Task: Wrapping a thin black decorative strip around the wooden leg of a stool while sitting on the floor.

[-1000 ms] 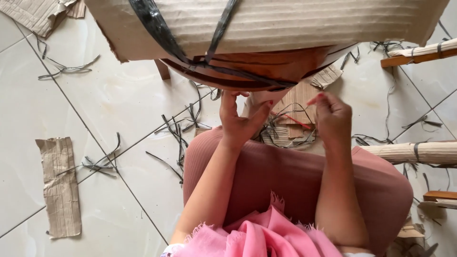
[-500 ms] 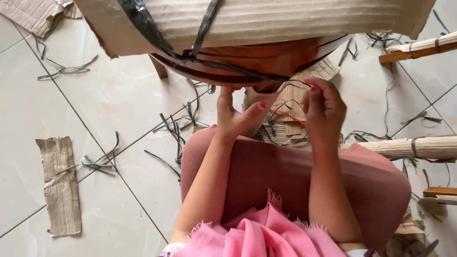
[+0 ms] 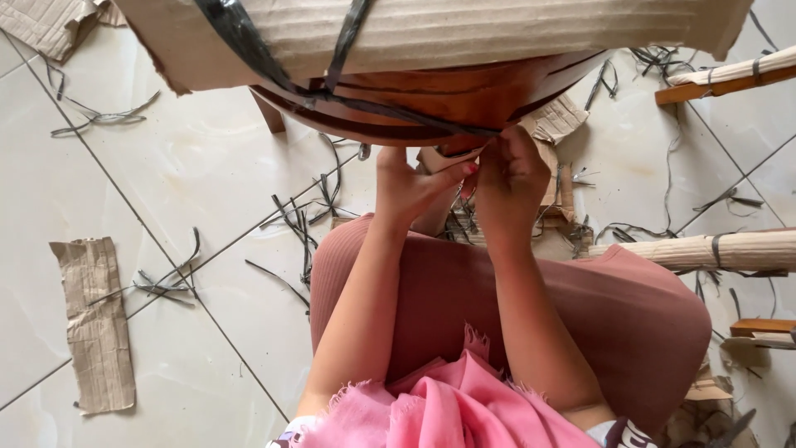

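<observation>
Hands together, left hand (image 3: pixel 410 184) and right hand (image 3: pixel 510 170) pinching black strap (image 3: pixel 464 131) just above them

Two hands, left (image 3: pixel 410 184) and right (image 3: pixel 512 178); one wooden stool (image 3: pixel 431 99); two wrapped sticks right of the stool, upper (image 3: pixel 730 70) and lower (image 3: pixel 705 249); one cardboard strip (image 3: pixel 98 319) far left of it.

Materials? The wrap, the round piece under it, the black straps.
Wrap: corrugated cardboard, matte tan, ribbed with torn edges. Round piece: likely varnished wood, glossy reddish brown. Straps: seemingly thin black plastic strapping, slightly shiny. Both hands, left hand and right hand, pinch at the rim.
</observation>
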